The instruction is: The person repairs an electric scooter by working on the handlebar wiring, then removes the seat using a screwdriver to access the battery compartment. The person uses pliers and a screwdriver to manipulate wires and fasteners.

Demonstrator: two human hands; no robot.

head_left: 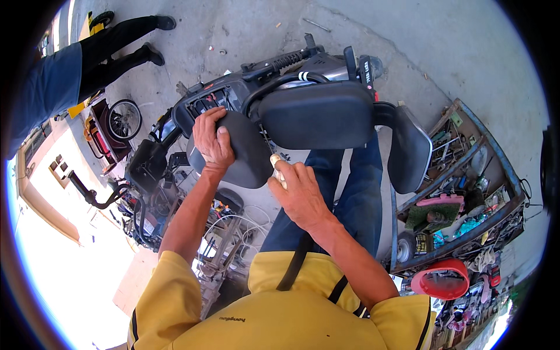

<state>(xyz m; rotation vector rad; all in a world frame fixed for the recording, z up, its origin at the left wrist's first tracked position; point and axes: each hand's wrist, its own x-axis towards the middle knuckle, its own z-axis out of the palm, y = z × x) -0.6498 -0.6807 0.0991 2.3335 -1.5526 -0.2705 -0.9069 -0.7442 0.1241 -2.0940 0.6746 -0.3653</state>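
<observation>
An electric scooter with black padded seats stands in front of me. My left hand [213,140] is on the smaller black seat pad [248,151], its fingers curled over the far edge and the thumb on top. My right hand [300,195] is closed around a pale-handled tool [276,158] beside this pad's right edge. A thin shaft seems to point from it toward the gap between pads; its tip is hard to make out. The larger seat pad [315,115] lies to the right, and a backrest pad [406,150] stands beyond it. Beyond my left hand is an uncovered compartment [219,100].
A metal-framed tray [516,181] of tools and loose parts stands at right, with a red bowl [440,280] near it. At left are scooter parts [146,166] and a wheeled frame [124,119]. Another person [52,81] stands far left. White cable [248,219] lies below.
</observation>
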